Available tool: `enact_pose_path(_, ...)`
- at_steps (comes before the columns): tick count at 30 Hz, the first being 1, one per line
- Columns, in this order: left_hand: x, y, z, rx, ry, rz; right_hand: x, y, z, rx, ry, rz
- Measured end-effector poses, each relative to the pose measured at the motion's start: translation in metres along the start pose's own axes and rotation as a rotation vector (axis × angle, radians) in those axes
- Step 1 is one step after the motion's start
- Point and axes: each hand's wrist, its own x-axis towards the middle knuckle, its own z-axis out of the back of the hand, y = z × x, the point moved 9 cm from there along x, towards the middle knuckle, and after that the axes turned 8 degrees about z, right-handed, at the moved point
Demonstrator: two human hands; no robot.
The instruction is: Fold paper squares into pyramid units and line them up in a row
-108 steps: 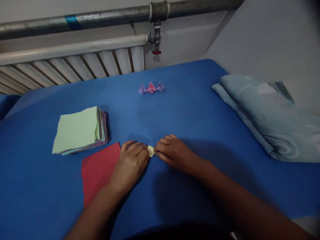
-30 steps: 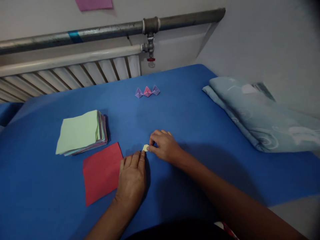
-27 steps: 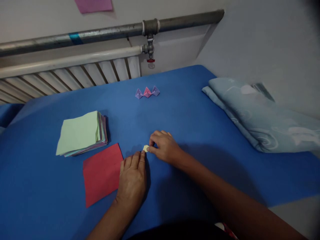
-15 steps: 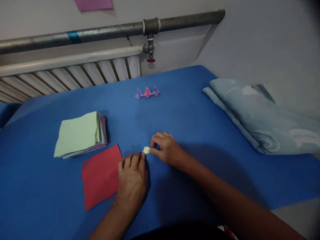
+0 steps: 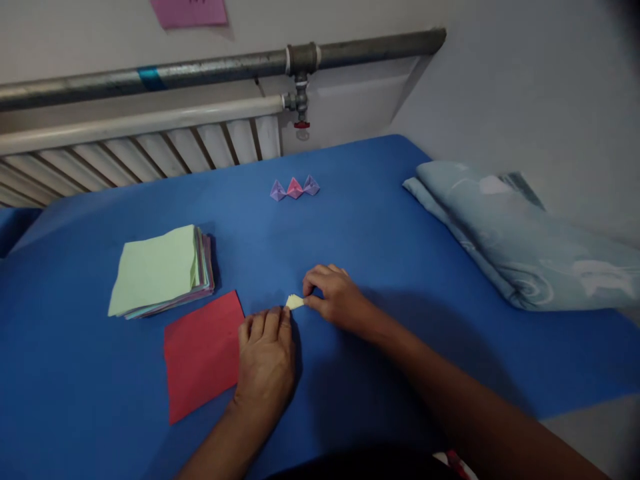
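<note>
A small folded yellow paper (image 5: 295,302) lies on the blue surface between my hands, its upper left edge showing several pleat-like points. My right hand (image 5: 334,293) pinches its right tip between thumb and forefinger, the other fingers curled in. From the left, my left hand (image 5: 265,353) holds the other end against the surface with its fingertips; its fingers are together and bent, and the thumb is hidden. Under the outer side of that hand is the right part of a red paper sheet (image 5: 203,360).
A stack of coloured paper (image 5: 155,273), light green on top, stands at left. Toward the back lie three joined origami pieces (image 5: 295,189), two purple around one pink. Folded grey-blue cloth (image 5: 500,233) sits at right. Behind the blue surface (image 5: 360,220) are a radiator (image 5: 190,148) and a pipe (image 5: 225,67).
My right fingers have shifted slightly right along the yellow paper, so more of its right end shows. My left hand has stayed nearly still.
</note>
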Motion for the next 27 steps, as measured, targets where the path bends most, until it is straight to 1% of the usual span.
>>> enact_pose_path(3,0.000,-0.001,-0.001,0.011,-0.004,0.006,-0.001,0.000,-0.001,-0.009,-0.024,0.000)
enact_pose_path(6,0.000,-0.002,-0.001,-0.016,-0.017,0.008,0.000,0.000,-0.003,-0.044,-0.043,-0.038)
enact_pose_path(9,0.001,-0.001,0.001,-0.042,-0.039,0.014,0.001,0.004,-0.006,-0.073,-0.036,-0.052)
enact_pose_path(13,-0.002,0.007,-0.001,-0.112,-0.035,0.035,0.002,0.004,-0.009,-0.062,-0.008,-0.034)
enact_pose_path(16,-0.004,0.016,-0.004,-0.172,-0.017,0.068,0.002,-0.001,-0.007,-0.023,-0.014,-0.013)
enact_pose_path(19,-0.005,0.020,-0.006,-0.198,-0.016,0.076,0.002,-0.007,-0.005,0.008,-0.013,-0.028)
enact_pose_path(23,-0.005,0.016,-0.005,-0.192,-0.036,0.058,0.002,-0.004,-0.005,-0.011,0.020,-0.009)
enact_pose_path(27,-0.005,0.010,-0.003,-0.165,-0.057,0.037,0.002,-0.003,-0.006,-0.031,0.010,-0.007)
